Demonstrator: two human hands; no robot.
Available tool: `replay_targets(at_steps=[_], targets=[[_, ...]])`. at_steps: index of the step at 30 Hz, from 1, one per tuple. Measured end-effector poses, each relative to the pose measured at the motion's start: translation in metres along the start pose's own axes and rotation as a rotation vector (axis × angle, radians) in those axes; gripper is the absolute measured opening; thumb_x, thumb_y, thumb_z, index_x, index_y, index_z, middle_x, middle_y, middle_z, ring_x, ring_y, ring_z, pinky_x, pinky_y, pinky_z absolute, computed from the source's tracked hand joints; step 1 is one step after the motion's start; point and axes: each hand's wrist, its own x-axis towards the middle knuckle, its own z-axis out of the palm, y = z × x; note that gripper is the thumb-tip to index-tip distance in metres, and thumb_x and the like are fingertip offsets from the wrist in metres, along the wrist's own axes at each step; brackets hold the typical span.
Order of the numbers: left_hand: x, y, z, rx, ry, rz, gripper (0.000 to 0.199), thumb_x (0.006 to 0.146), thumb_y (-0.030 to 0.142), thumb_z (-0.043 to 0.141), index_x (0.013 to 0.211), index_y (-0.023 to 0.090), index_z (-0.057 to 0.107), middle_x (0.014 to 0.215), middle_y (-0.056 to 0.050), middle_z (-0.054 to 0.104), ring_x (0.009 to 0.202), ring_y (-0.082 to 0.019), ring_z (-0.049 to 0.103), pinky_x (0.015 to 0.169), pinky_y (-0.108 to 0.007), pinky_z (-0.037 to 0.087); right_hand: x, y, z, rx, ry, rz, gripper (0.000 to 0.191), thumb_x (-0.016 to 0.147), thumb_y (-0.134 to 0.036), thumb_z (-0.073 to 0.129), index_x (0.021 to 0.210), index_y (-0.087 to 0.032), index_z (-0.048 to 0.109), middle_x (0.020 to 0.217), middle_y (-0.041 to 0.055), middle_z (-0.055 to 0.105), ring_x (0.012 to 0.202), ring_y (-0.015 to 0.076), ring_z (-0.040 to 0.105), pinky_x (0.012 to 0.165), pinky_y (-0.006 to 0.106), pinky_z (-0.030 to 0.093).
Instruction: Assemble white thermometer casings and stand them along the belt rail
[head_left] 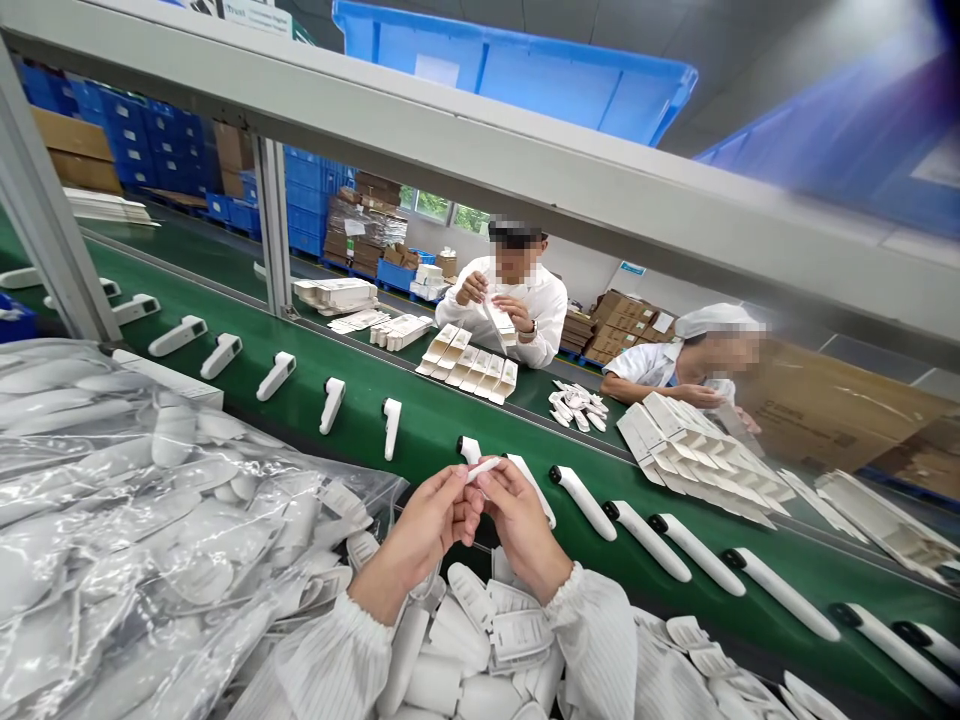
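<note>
A green conveyor belt (pixel 427 450) crosses the view on a slant, under a pale metal beam (pixel 450 130) that carries a blue bin (pixel 517 75). On the near side at left bulges a clear plastic bag (pixel 150 520) full of white parts, its edge reaching close to the left wrist. Across the belt, one person in white (pixel 551 310) handles a carton, and another in a white cap (pixel 649 365) leans beside stacked open cartons (pixel 675 440). White handheld devices (pixel 585 500), most likely thermometers, lie spaced in a row on the belt; one with a black tip sits directly behind the fingers. Below the wrists is a heap of loose white covers (pixel 521 635). The left hand (pixel 427 525) and right hand (pixel 521 515) meet above the belt's near edge, thumbs and fingers closed from both sides on a small white piece (pixel 482 468). Its exact kind is hard to tell. The step in hand looks like two-handed fingertip handling of that piece; any move from here calls for keeping both pinches light and steady. Sideways room is tight, with the bag at left and devices at right, while bare belt shows just ahead of the left hand.
</note>
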Motion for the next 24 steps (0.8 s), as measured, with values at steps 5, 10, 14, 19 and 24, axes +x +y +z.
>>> replay_targets(at_steps=[5, 10, 14, 19, 24], targets=[[-0.001, 0.004, -0.02, 0.564, 0.109, -0.032, 0.043, 0.084, 0.055, 0.057, 0.111, 0.022, 0.056, 0.079, -0.003, 0.06, 0.07, -0.021, 0.06, 0.06, -0.029, 0.047, 0.019, 0.004, -0.035, -0.163, 0.164, 0.027, 0.044, 0.068, -0.051, 0.08, 0.091, -0.02, 0.06, 0.076, 0.0003, 0.061, 0.067, 0.0175, 0.058, 0.063, 0.029, 0.048], [-0.012, 0.004, -0.02, 1.153, 0.146, -0.077, 0.027, 0.074, 0.03, 0.07, 0.097, 0.017, 0.064, 0.104, -0.016, 0.06, 0.098, -0.041, 0.06, 0.082, -0.048, 0.044, 0.031, 0.02, -0.072, -0.814, 0.117, 0.04, 0.027, 0.083, -0.042, 0.06, 0.09, -0.016, 0.066, 0.078, 0.0041, 0.062, 0.067, 0.0204, 0.059, 0.065, 0.032, 0.05], [-0.014, -0.003, -0.006, 1.37, 0.072, -0.118, 0.03, 0.075, 0.012, 0.062, 0.104, 0.016, 0.064, 0.108, -0.018, 0.06, 0.093, -0.039, 0.065, 0.08, -0.045, 0.047, 0.03, 0.031, -0.078, -1.159, 0.067, -0.044, 0.023, 0.084, -0.016, 0.055, 0.104, -0.016, 0.067, 0.105, 0.01, 0.064, 0.094, 0.024, 0.061, 0.089, 0.034, 0.046], [-0.009, -0.006, -0.008, 1.432, -0.011, -0.097, 0.033, 0.08, 0.006, 0.044, 0.108, 0.014, 0.061, 0.106, -0.018, 0.062, 0.093, -0.035, 0.066, 0.077, -0.041, 0.048, 0.026, 0.039, -0.075, -1.608, 0.021, -0.002, 0.046, 0.093, -0.008, 0.047, 0.139, -0.007, 0.046, 0.113, 0.0177, 0.062, 0.104, 0.0279, 0.06, 0.089, 0.033, 0.045], [-0.002, -0.009, -0.02, 1.411, -0.022, -0.093, 0.037, 0.084, 0.008, 0.04, 0.117, 0.014, 0.057, 0.111, -0.018, 0.064, 0.104, -0.033, 0.063, 0.083, -0.039, 0.048, 0.023, 0.04, -0.084, -1.698, 0.021, 0.025, 0.049, 0.092, -0.003, 0.044, 0.14, -0.004, 0.045, 0.107, 0.0179, 0.062, 0.097, 0.0286, 0.062, 0.084, 0.033, 0.046]])
